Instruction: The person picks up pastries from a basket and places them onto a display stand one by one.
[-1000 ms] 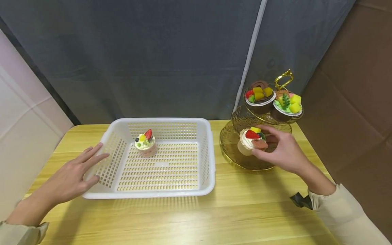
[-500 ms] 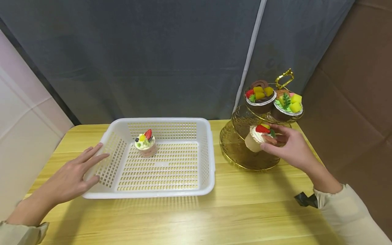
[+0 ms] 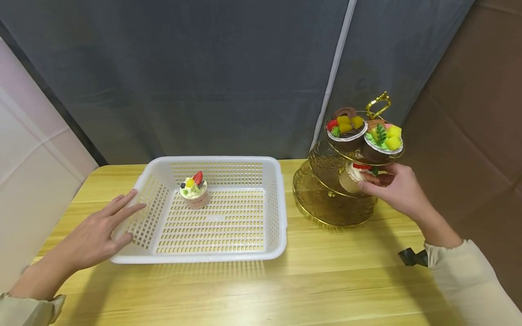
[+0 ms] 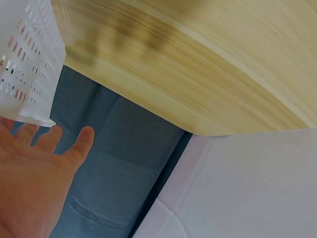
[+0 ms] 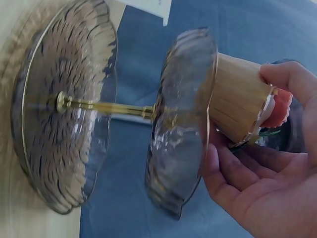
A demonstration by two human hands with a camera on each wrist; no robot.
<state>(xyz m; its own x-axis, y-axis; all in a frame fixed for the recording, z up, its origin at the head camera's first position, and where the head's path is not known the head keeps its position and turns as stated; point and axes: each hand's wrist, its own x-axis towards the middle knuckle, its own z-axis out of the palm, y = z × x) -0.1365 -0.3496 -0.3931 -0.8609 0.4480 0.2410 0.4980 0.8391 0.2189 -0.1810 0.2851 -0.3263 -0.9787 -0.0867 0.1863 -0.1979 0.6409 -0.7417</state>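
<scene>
My right hand [image 3: 401,190] holds a cupcake [image 3: 351,180] in a tan cup, with white cream and red strawberry on top. It is at the middle tier of a three-tier amber glass cake stand [image 3: 324,210] with gold rims. In the right wrist view the tilted cup [image 5: 240,94] is between thumb and fingers, its base at the tier's edge; I cannot tell whether it bears on the glass. My left hand [image 3: 91,237], fingers extended, rests at the left rim of a white plastic basket [image 3: 204,259]. A cream-topped fruit cupcake [image 3: 195,199] stands inside the basket.
Two chocolate-coloured cupcakes, one with orange fruit [image 3: 346,136] and one with green cream [image 3: 383,145], fill the stand's top tier, near its gold handle [image 3: 378,104]. Below is a wooden table [image 3: 253,290]. A dark curtain [image 3: 195,81] hangs behind, a brown one [image 3: 481,136] at right.
My right hand has carried the strawberry cupcake rightward and slightly up, from in front of the stand to under its top tier. My left hand and the basket have stayed put.
</scene>
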